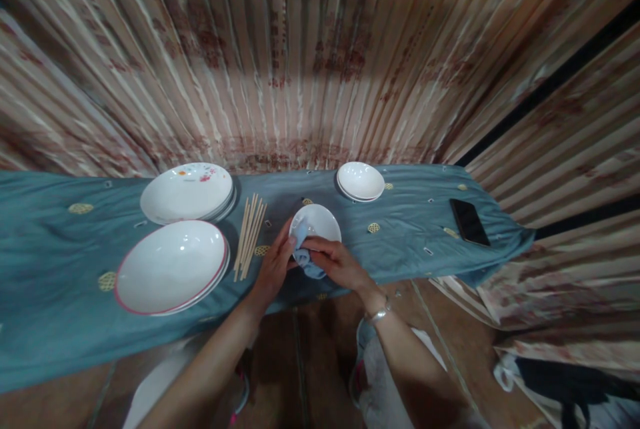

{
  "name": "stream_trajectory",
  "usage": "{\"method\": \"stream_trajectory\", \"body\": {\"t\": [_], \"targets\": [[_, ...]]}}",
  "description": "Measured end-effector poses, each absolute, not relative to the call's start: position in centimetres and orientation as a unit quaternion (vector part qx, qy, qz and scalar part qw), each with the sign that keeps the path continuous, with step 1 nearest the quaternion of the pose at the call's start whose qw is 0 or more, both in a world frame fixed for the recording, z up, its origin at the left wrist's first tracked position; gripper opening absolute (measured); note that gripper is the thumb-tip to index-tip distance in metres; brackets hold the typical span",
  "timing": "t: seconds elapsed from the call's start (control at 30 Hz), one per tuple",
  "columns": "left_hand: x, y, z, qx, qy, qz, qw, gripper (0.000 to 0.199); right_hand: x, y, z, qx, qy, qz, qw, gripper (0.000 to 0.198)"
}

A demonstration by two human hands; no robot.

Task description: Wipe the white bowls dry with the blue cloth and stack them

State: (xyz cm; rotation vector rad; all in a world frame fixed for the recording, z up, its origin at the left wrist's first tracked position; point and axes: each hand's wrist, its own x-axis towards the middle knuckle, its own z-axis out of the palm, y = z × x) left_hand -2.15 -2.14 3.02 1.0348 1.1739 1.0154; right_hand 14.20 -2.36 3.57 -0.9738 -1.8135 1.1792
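Note:
A small white bowl (324, 218) is held over the front part of the table, its inside turned up toward me. My left hand (277, 257) grips its left side, with the fingers partly hidden behind it. In my right hand (337, 261) is a light blue cloth (311, 265), pressed against the bowl's inside and hanging over its near rim. To the left of my left hand lie several wooden chopsticks (250, 235), side by side. Beyond the bowl on the right stands a short stack of small white bowls (361, 181).
A blue-green cloth with yellow prints covers the table (410, 229). At left are a stack of flower-patterned plates (187, 192) and a stack of large pink-rimmed bowls (173, 265). A black phone (470, 221) lies at right. Pleated curtains (310, 69) hang behind.

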Motion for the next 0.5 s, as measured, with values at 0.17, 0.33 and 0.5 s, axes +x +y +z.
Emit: {"method": "stream_trajectory", "body": {"t": [0.17,0.33,0.5], "targets": [[-2.0,-2.3,3.1,0.446,0.48,0.447,0.61,0.061,13.2,-1.8,2.8,-0.414,-0.692,0.412,0.424,0.038],[-1.8,-2.4,3.3,0.446,0.48,0.444,0.611,0.065,12.8,-1.4,2.6,-0.452,-0.704,0.322,0.444,0.043],[-1.8,-2.6,3.2,0.463,0.474,0.438,0.608,0.067,13.0,-1.0,2.4,-0.512,-0.723,0.221,0.407,0.05]]}}
